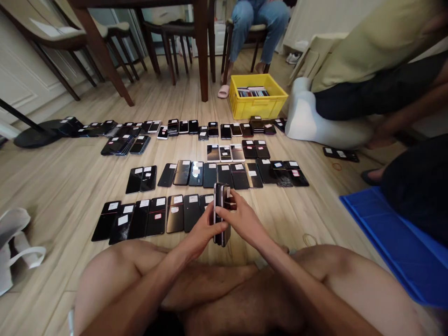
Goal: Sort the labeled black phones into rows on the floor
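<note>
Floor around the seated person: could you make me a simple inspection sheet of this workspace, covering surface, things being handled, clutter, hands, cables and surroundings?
Surface: light wood-look floor.
Job's things: rows of mostly dark phones, many with white labels, some banded; a stack of phones held on edge.
Clutter: loose band near the right knee; white bag-like item at far left; pink slipper.
Hands: left hand and right hand both grip the stack.
Cables: nothing seen.
Surroundings: part-filled yellow crate, table legs, chairs, blue panel, other people's legs.
</note>
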Demonstrator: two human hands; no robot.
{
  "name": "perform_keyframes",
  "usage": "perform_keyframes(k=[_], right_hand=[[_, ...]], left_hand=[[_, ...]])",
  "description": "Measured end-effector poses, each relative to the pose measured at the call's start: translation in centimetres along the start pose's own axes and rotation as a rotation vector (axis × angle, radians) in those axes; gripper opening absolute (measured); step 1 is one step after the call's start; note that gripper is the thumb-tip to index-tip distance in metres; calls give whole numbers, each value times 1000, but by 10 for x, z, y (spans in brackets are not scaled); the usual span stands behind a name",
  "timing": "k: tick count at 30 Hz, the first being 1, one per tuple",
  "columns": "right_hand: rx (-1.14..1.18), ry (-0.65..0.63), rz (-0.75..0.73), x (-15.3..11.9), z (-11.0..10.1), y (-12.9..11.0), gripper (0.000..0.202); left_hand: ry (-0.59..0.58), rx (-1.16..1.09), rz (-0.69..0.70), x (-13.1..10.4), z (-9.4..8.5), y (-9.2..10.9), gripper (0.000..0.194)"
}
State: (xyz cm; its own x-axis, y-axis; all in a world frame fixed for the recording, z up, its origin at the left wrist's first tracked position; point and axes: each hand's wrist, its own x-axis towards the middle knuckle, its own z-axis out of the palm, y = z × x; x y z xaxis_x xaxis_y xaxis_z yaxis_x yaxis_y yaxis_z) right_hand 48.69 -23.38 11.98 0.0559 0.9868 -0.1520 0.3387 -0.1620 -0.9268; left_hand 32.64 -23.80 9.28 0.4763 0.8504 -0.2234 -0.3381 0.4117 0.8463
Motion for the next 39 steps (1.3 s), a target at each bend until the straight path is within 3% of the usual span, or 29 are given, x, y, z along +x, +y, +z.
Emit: perform_keyframes(k=[7,18,22,31,39], right_hand=[[-98,48,-3,-3,-1,-9,52],[-244,15,-1,-4,-6,-17,44],[-276,30,34,-3,-7,-20,53],[-53,-95,10,-3,-4,-8,67],[-59,-127,29,2,-7,-8,53]], left_hand=[[-36,32,40,-2,4,6,72],[-1,-24,-46,-6,0,-3,72],[2,-45,-27,-6,1,-3,70],[26,-104,-43,-4,2,0,67],[63,-64,-112,-7,5,-2,66]])
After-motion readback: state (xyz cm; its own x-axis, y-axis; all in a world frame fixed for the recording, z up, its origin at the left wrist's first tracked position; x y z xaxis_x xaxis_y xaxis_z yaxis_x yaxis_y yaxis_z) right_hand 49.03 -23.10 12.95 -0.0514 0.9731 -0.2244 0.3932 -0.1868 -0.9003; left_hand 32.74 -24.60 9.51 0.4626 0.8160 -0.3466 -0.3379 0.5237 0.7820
